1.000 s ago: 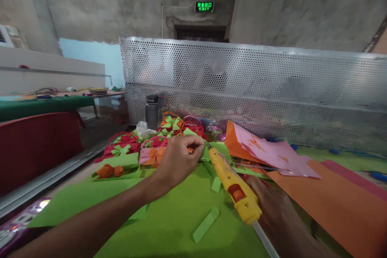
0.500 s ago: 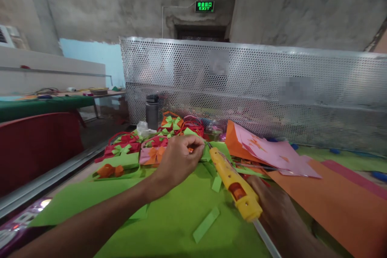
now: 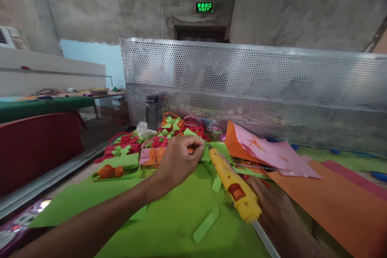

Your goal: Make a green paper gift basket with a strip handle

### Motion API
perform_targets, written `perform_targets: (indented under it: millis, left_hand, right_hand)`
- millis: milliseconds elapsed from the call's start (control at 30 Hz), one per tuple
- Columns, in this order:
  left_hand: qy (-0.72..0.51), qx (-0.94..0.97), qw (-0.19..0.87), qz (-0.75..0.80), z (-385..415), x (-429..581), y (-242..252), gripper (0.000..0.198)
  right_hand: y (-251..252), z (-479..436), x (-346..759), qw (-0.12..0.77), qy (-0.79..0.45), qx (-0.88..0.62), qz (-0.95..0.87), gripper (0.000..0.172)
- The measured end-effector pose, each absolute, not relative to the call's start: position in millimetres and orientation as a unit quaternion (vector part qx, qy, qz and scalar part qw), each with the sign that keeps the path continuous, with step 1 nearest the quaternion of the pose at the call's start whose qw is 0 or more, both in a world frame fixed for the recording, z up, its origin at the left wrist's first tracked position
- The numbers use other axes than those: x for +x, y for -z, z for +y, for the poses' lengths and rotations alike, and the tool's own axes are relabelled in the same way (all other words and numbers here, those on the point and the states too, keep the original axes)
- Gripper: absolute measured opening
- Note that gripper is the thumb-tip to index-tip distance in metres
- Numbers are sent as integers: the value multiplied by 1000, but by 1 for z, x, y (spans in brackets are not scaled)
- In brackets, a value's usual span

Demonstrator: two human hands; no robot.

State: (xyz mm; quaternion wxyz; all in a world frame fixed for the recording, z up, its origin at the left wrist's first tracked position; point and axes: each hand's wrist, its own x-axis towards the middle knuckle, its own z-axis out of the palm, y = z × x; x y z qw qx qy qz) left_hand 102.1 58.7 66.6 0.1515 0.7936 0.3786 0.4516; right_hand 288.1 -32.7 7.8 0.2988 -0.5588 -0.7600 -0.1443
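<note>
My right hand (image 3: 273, 205) is wrapped round a yellow hot glue gun (image 3: 224, 171), with a whitish glue stick (image 3: 266, 238) sticking out of its rear end. The gun's nozzle points away and to the left, close to the fingertips of my left hand (image 3: 179, 159). Thumb and fingers of that hand are pinched together at a piece of green paper (image 3: 206, 154), partly hidden behind them. Underneath lies a large green sheet (image 3: 178, 217), carrying a loose green strip (image 3: 206, 225) and a smaller green scrap (image 3: 216, 184).
Small paper bags with bows (image 3: 122, 150) crowd the left and back, near a dark bottle (image 3: 152, 112). Pink sheets (image 3: 272, 153) and orange sheets (image 3: 338, 197) lie to the right. A perforated metal panel (image 3: 254, 76) stands behind the table.
The glue gun's rear end has shifted very slightly, with its nozzle still by my left fingertips. My left hand stays in place.
</note>
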Motion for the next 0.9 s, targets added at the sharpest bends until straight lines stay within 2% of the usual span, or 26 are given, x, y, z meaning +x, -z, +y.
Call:
perform_targets:
  millis: [200,400,667,900]
  left_hand:
    - [-461,787,152,382,58,100,-68,17]
    - [-463,786,150,380,58,99,-69,17]
    - [-453,796,146,374,58,103,-67,18]
    - [-458,790,153,379,59,100,-67,17]
  right_hand:
    - [-11,-34,288,301,146,-559,-759,17]
    - [-9,-32,287,278,147,-587,-746,4]
    - [-8,-33,287,281,142,-581,-751,6]
    - [-10,-34,289,292,141,-569,-755,17]
